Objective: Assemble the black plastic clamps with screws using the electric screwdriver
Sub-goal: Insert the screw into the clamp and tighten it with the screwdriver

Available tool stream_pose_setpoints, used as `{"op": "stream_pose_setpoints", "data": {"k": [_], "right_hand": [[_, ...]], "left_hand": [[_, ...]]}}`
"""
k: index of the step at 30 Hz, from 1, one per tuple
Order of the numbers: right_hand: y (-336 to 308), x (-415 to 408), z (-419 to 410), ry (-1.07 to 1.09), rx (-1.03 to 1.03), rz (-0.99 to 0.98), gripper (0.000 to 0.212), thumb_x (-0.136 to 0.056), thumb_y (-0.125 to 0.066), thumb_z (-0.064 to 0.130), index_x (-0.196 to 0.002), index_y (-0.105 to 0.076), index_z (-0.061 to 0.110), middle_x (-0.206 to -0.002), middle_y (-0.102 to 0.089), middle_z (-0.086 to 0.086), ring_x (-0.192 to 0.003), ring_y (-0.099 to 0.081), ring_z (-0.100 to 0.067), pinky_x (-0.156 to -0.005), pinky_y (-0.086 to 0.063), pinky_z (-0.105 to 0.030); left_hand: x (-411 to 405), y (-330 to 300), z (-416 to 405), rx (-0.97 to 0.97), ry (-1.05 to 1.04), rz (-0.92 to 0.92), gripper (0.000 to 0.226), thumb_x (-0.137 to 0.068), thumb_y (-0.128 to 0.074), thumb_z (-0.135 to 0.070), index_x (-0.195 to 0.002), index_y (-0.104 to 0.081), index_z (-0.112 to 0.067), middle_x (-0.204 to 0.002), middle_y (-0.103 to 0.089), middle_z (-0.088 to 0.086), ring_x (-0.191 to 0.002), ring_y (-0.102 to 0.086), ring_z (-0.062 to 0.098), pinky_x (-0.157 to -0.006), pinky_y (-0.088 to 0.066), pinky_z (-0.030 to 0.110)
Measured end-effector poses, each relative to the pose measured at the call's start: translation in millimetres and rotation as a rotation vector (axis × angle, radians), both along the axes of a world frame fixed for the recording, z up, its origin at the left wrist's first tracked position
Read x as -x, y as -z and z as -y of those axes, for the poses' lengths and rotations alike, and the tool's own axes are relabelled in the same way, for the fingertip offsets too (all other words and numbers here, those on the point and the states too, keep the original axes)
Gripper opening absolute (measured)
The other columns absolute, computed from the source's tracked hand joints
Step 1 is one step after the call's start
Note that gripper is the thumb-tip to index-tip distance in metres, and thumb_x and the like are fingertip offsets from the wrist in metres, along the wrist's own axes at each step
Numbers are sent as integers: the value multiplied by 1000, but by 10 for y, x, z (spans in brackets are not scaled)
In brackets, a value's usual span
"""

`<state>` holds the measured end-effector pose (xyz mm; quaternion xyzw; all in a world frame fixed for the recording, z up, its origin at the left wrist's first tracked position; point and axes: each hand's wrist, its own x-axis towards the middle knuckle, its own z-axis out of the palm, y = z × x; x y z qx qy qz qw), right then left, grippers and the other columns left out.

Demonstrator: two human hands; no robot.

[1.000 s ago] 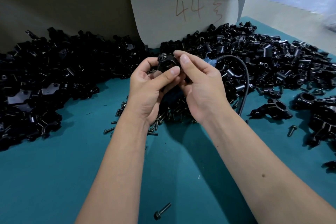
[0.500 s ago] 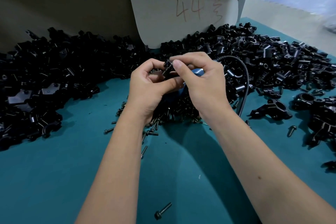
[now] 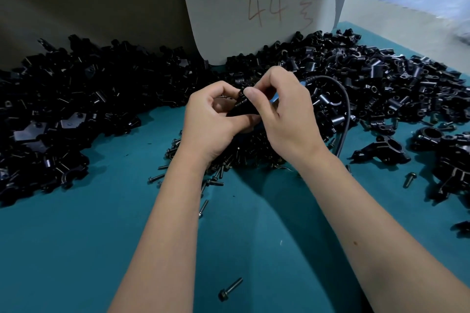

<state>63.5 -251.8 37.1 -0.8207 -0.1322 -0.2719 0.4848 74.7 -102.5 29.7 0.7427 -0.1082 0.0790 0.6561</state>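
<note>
My left hand (image 3: 211,122) cups a black plastic clamp (image 3: 240,112) at the middle of the view. My right hand (image 3: 284,114) pinches a dark screw (image 3: 241,100) with thumb and forefinger against the top of that clamp. Behind my right hand lies the electric screwdriver (image 3: 276,96), of which only a blue bit and its black cable (image 3: 344,114) show. A heap of loose screws (image 3: 229,160) sits on the teal table just below my hands.
Big piles of black clamp parts lie at the left (image 3: 63,109) and back right (image 3: 368,79). Assembled clamps (image 3: 381,150) rest at the right. A cardboard sheet marked "44" (image 3: 262,7) stands behind. A stray screw (image 3: 230,290) lies near the front of the teal mat (image 3: 76,249).
Both hands have dropped slightly and turned the clamp. My right fingers have shifted from gripping the clamp to pinching a screw at its top.
</note>
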Motion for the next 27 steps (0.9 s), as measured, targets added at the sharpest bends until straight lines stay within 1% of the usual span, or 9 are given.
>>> {"op": "stream_pose_setpoints", "data": {"k": [2,7,10,12,15,17,20,23,27], "right_hand": [[-2,1,22,-24,22,-12,21,-102,-64,18,-90,-60,2,-83,-61,-4,-83,-54,-20,-75,-45,-31],[2,36,-78,140,-149,-55,36,-106,-55,41,-90,-57,8,-73,-63,-3,-68,-57,-16,-69,-49,-39],[49,34,-114,298,-11,-135,30,-105,-53,46,-96,-57,18,-66,-61,2,-64,-61,-21,-67,-52,-41],[75,34,-109,276,97,-244,27,-106,-49,48,-101,-59,23,-68,-60,3,-67,-62,-21,-65,-53,-39],[106,27,-105,169,179,-416,36,-106,-43,55,-121,-62,29,-82,-66,3,-76,-67,-21,-70,-55,-37],[124,41,-146,116,164,-495,43,-103,-44,62,-130,-58,31,-91,-68,-1,-78,-69,-25,-74,-59,-39],[149,84,-234,147,139,-474,45,-92,-57,71,-113,-57,32,-83,-66,4,-76,-66,-21,-68,-56,-36],[149,116,-288,144,13,-468,42,-84,-73,66,-101,-55,32,-79,-67,4,-71,-68,-22,-66,-61,-43],[149,151,-333,109,-177,-369,31,-89,-75,37,-102,-47,37,-79,-66,6,-66,-65,-22,-69,-59,-47]], "left_hand": [[-3,-5,-2,-31,-5,9,32,-64,-94,-11,-84,-69,-19,-84,-73,24,-69,-74,40,-62,-64,45],[-17,13,15,-8,-78,-24,37,-71,-93,-3,-93,-70,-22,-85,-80,4,-77,-79,22,-68,-64,37],[-24,19,40,127,-161,-100,41,-78,-86,3,-108,-70,-19,-85,-80,4,-74,-77,18,-67,-63,35],[-44,1,7,284,-231,-160,43,-82,-82,7,-114,-70,-19,-80,-78,2,-70,-75,15,-68,-61,28],[-81,-29,-122,494,-328,-296,28,-87,-77,5,-108,-72,-13,-91,-76,5,-64,-68,11,-64,-55,18],[-85,-22,-190,494,-359,-383,16,-88,-80,-7,-100,-70,-12,-96,-74,9,-58,-63,10,-54,-50,16],[-93,5,-206,470,-385,-410,19,-89,-81,-21,-90,-63,-14,-88,-69,8,-54,-54,10,-44,-40,17],[-91,5,-166,399,-427,-391,20,-88,-74,-12,-79,-56,-16,-84,-66,10,-51,-49,12,-38,-33,18],[-89,-14,-223,349,-463,-368,5,-79,-65,-10,-79,-62,-13,-78,-73,5,-49,-46,12,-36,-27,18]]}}
